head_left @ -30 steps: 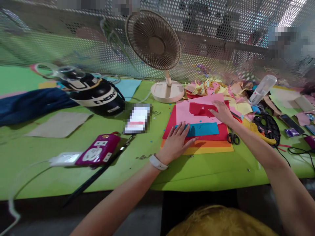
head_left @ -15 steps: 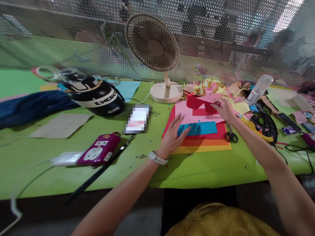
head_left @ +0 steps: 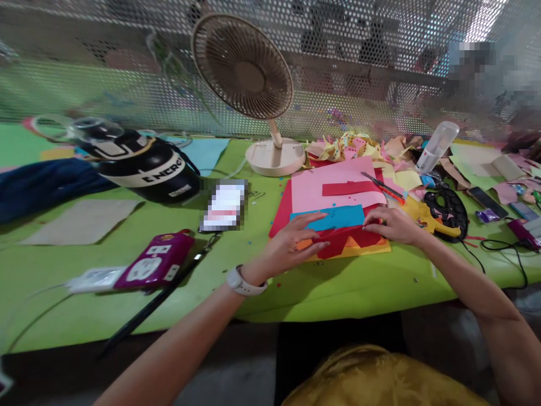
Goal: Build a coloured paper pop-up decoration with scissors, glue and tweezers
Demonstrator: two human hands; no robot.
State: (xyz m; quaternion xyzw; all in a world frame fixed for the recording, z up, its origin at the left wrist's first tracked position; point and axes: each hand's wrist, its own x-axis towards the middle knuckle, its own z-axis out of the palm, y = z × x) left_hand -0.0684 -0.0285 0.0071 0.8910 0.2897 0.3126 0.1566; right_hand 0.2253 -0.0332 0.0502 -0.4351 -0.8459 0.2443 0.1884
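Observation:
A blue paper strip lies across the stacked sheets, with a cut red paper piece along its near edge. My left hand is at the left end of the strip, its fingers apart over the paper. At the right end, my right hand pinches the red piece between thumb and fingers. Behind the strip is a pink sheet with a small red strip on it. Orange and yellow sheets show beneath.
A fan stands behind the papers. Left are a phone, a purple power strip and a black bottle. A craft knife, a yellow glue gun and paper scraps lie right and behind.
My right hand has brought the red cut piece from behind down to the near edge of the blue strip. My left hand has shifted left and nearer. The view has turned slightly.

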